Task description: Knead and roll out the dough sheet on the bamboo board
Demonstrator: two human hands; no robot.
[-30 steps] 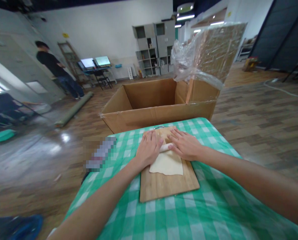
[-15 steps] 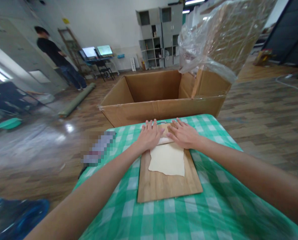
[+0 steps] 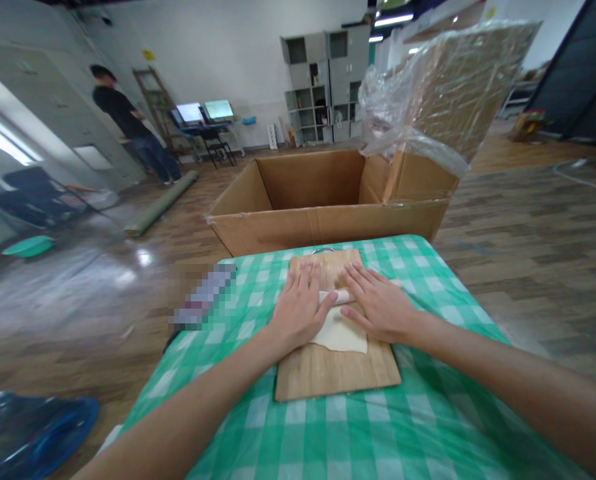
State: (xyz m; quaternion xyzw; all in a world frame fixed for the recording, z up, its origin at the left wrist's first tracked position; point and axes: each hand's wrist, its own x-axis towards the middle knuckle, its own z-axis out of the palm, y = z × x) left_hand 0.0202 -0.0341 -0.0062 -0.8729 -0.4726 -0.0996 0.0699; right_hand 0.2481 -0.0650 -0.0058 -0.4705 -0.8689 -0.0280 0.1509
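A thin, pale sheet of dough (image 3: 342,335) lies on a wooden cutting board (image 3: 335,383), its lower edge uneven. Across the dough's upper part runs a light rolling pin (image 3: 342,296), mostly covered by my hands; a bit of it shows past the right one. My left hand (image 3: 298,307) rests flat over the pin's left side, fingers stretched forward. My right hand (image 3: 381,305) lies flat over the right side, fingers extended and thumb pointing inward. Neither hand wraps round the pin.
A green checked cloth (image 3: 258,427) covers the table. On its left edge lies a blurred-out flat object (image 3: 205,293). A large open cardboard box (image 3: 278,227) stands just beyond, with a plastic-wrapped carton (image 3: 468,87) behind right. A person (image 3: 133,127) stands at the far left.
Both hands and the rolling pin have moved back toward me over the dough, uncovering the board's far end. The view has tilted slightly up.
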